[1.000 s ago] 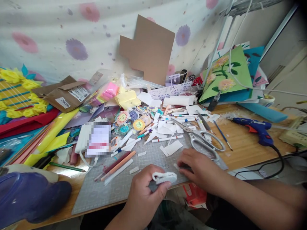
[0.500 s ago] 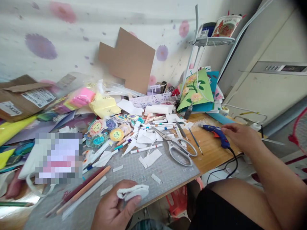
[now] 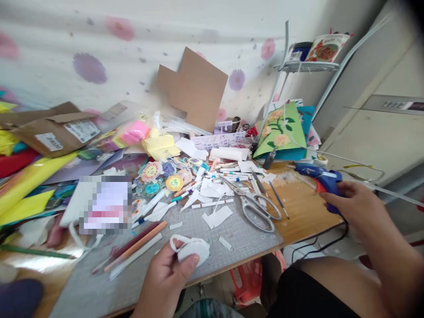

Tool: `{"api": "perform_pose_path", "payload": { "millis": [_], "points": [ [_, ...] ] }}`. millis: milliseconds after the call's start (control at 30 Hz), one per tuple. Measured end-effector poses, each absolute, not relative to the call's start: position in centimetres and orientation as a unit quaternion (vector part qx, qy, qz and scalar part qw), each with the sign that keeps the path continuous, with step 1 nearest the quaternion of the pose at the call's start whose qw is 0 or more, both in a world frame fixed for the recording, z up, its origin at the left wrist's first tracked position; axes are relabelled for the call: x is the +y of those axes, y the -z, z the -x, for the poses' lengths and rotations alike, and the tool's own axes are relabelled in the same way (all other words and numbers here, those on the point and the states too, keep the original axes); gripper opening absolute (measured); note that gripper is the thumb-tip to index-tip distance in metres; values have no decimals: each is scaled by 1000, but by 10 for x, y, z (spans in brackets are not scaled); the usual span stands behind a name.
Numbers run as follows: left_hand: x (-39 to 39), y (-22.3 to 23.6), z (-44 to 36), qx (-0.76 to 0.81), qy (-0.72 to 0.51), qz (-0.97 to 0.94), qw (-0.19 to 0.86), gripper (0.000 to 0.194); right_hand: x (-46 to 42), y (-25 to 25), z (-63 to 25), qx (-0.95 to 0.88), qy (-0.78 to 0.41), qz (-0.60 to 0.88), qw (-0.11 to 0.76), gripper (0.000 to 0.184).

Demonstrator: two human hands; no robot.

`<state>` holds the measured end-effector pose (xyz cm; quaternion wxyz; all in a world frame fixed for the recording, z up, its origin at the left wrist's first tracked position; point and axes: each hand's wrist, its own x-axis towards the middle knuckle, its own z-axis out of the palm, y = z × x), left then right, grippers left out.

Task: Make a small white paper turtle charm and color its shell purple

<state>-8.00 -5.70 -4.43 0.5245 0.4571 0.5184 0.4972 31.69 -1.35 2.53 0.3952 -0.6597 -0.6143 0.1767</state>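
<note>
My left hand (image 3: 167,276) pinches a small white round piece (image 3: 198,251) between thumb and fingers, low over the near edge of the grey cutting mat (image 3: 132,282). A thin white strip loops off the top of the round piece; its material is hard to make out. At the right, my right hand (image 3: 359,205) is closed round the handle of a blue hot glue gun (image 3: 316,172) with an orange trigger. The gun's nozzle points left, over the wooden table (image 3: 298,212), and its black cord hangs below. Silver scissors (image 3: 256,212) lie between my hands.
White paper scraps (image 3: 218,217), markers (image 3: 212,204) and a thin paintbrush (image 3: 278,199) cover the middle. Decorated round cutouts (image 3: 174,182) lie behind them. Rolled sticks (image 3: 135,247) rest on the mat. A cardboard box (image 3: 56,128) stands far left, a wire rack (image 3: 308,67) back right.
My right hand has taken hold of the glue gun by its handle and lifted it a little. In my left hand, the white piece has turned to show its round face. The view has shifted left.
</note>
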Motion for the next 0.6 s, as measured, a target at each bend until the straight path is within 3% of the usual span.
{"api": "perform_pose_path", "payload": {
  "millis": [100,200,333,467,600],
  "points": [
    [-56,46,79,475,-527,-448,543,27,-20,-18,-276,-558,-259,649,448,11],
    [-54,50,82,425,-539,-457,565,24,-31,-6,-230,-484,-462,575,471,13],
    [-54,54,86,391,-531,-454,600,22,-50,5,-184,-389,-642,503,428,23],
    [-52,56,87,364,-528,-435,632,22,-56,12,-167,-404,-671,490,383,22],
    [-50,58,87,348,-535,-437,634,22,-53,25,-172,-483,-620,491,375,23]
  ]
}}
